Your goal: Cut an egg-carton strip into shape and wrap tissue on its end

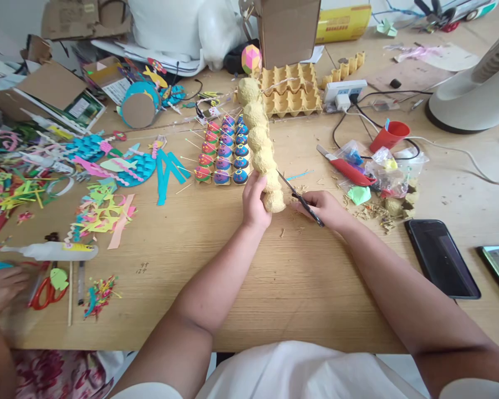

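My left hand (255,203) is wrapped round the near end of a long yellow strip of egg-carton cups (258,138) that points away from me across the wooden table (274,277). My right hand (325,209) grips black scissors (299,198), whose open blades touch the strip's right side by its near end. Small cardboard scraps lie under and around both hands.
Painted egg cups (224,152) sit left of the strip, coloured paper cut-outs (102,208) further left, a glue bottle (50,251) and red scissors (45,292) by another person's hand (2,288). Egg trays (291,88), a red cup (390,136), a red knife (344,165) and a phone (441,257) lie right.
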Available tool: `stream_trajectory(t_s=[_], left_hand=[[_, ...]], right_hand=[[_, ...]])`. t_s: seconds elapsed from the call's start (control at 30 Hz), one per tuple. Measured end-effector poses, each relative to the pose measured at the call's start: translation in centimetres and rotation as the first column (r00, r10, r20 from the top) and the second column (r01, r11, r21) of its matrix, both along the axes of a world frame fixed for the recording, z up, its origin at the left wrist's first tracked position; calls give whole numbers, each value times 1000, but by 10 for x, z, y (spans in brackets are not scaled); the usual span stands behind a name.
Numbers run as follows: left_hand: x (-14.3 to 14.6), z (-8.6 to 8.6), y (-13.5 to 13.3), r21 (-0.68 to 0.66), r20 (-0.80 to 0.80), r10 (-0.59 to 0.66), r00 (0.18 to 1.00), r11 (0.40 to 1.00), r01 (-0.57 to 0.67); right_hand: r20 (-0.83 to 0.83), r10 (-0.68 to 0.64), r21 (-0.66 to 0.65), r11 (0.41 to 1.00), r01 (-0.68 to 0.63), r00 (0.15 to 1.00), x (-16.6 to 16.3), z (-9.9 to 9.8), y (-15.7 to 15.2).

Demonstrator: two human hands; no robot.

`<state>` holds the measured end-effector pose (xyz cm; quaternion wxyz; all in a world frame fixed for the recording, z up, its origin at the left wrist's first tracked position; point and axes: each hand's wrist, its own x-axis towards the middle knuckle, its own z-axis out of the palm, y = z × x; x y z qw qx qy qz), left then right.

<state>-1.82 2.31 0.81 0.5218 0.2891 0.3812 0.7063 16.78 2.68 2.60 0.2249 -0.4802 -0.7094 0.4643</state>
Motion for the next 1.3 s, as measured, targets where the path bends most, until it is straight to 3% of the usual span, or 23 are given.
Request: stream_trajectory(t_s=[0.17, 0.27, 0.5, 0.63, 0.83, 0.97, 1.13, 1.3], left_hand=[[-3, -4, 1, -20, 93, -85, 992, 996, 87], [-3, -6, 2, 13, 127, -147, 981, 989, 146], [-1, -4, 0, 19, 184, -254, 949, 967, 255], [-2, -1, -2, 10, 181, -422, 888, 904, 428], [-1, 3, -4, 0, 113, -640, 760, 765, 645], [0, 6, -6, -51, 90, -689, 719, 718, 695], [1, 5, -6, -36, 121, -702, 702, 703, 710], [2, 1, -5, 43, 102, -732, 674, 680, 732]], right_hand=[[-62, -83, -86, 993, 77, 995, 2, 1, -2], [-50, -47, -126, 991, 40, 998, 8, 6, 2], [236, 9, -83, 996, 11, 972, 59, 53, 13], [480, 263, -125, 965, -231, 837, 87, 84, 26], [573, 446, -287, 895, -341, 687, 108, 115, 39], [649, 472, -365, 881, -300, 597, 104, 129, 40], [745, 424, -388, 903, -183, 515, 88, 141, 38], [775, 463, -405, 886, -225, 430, 84, 148, 41]])
